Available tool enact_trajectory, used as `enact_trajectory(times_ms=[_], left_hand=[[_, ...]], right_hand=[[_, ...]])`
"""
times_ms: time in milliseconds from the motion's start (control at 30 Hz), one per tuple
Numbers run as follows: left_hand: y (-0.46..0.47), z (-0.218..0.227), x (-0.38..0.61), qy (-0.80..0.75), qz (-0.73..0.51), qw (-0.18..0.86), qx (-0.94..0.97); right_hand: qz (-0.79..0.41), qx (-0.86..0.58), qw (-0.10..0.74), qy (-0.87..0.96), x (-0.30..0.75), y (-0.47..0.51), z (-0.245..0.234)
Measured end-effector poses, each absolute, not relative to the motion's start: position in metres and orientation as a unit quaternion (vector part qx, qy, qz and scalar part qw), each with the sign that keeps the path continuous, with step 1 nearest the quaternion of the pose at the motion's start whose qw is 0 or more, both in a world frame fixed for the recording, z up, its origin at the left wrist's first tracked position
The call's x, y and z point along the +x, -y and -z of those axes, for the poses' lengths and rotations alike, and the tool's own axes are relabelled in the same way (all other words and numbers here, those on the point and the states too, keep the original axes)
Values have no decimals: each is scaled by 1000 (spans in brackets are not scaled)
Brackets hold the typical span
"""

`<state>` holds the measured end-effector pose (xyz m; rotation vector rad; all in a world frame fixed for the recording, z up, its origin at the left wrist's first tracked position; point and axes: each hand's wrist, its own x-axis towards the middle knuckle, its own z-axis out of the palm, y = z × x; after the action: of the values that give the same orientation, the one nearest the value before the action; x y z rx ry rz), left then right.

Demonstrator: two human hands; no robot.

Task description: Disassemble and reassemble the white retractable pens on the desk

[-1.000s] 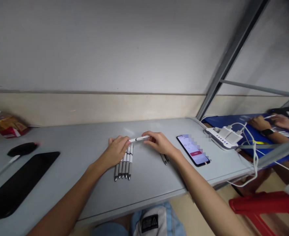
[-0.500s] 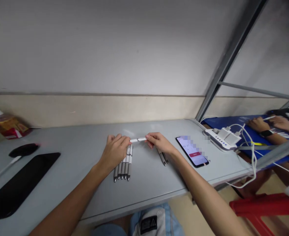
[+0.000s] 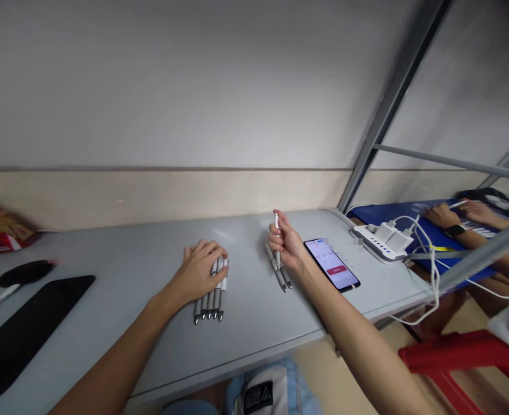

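Observation:
Upright in my right hand (image 3: 287, 245) is a white and grey pen (image 3: 276, 222); my fingers wrap round its barrel and my thumb is at its top end. Below that hand, a small group of grey pens (image 3: 286, 280) lies on the desk, their upper parts partly hidden by it. My left hand (image 3: 202, 265) rests over the upper ends of a row of several white and grey pens (image 3: 210, 302), fingers spread and thumb across them. These pens lie side by side with their metal tips towards me.
A lit phone (image 3: 332, 265) and a white power strip (image 3: 379, 242) with plugs and cables lie on the right. Left are a black slab (image 3: 33, 334), a black oval object (image 3: 25, 273) and a bottle (image 3: 3, 230). Another person's hands (image 3: 444, 217) work at a blue surface beyond the metal frame.
My left hand has let go of the pen both hands held level and come down onto the row. My right hand has turned the pen upright and now wraps round it.

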<state>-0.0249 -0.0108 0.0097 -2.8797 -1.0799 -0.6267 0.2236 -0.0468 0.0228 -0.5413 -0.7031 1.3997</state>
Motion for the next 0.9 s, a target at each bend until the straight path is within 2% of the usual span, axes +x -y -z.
enact_trajectory(times_ms=[200,900], left_hand=[[11,-8,-25,365,193,3,-911],[11,-6,-25,341,190,-28,-920]], right_hand=[[-635,-215,665,330,222,48,-23],[-614,-268,662,335,220,46,-25]])
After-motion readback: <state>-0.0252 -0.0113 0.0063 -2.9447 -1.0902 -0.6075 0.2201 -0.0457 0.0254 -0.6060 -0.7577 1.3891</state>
